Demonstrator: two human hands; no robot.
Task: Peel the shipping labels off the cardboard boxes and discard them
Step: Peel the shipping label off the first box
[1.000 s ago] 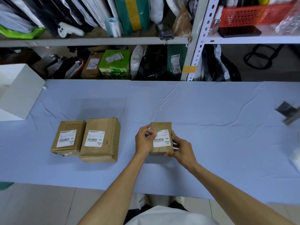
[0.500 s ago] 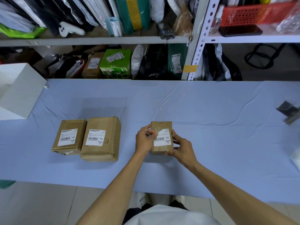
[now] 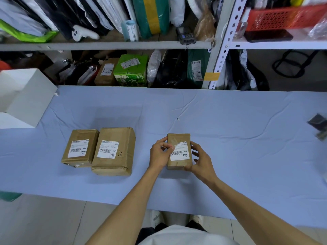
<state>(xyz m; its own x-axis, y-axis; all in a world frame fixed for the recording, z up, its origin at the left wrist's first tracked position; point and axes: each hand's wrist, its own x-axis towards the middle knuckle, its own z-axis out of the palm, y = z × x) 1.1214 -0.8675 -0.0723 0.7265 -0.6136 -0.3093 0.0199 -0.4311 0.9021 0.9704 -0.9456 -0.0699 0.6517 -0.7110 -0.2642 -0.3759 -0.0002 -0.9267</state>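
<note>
A small cardboard box [image 3: 178,138] stands on the blue tablecloth [image 3: 230,138] in front of me, with a white shipping label [image 3: 180,152] on its top. My left hand [image 3: 159,154] pinches the label's upper left corner, which is lifted off the cardboard. My right hand [image 3: 200,160] grips the box's right side and front corner. To the left lie two more boxes side by side, a smaller one [image 3: 80,148] and a larger one [image 3: 114,151], each with its label flat on top.
A white open box [image 3: 26,98] sits at the table's left end. A dark object [image 3: 318,124] lies at the right edge. Behind the table, metal shelves [image 3: 109,45] hold parcels, bags and a red basket [image 3: 283,16].
My left hand has lifted the label's upper left corner off the small box. The right hand has shifted slightly along the box's right side.
</note>
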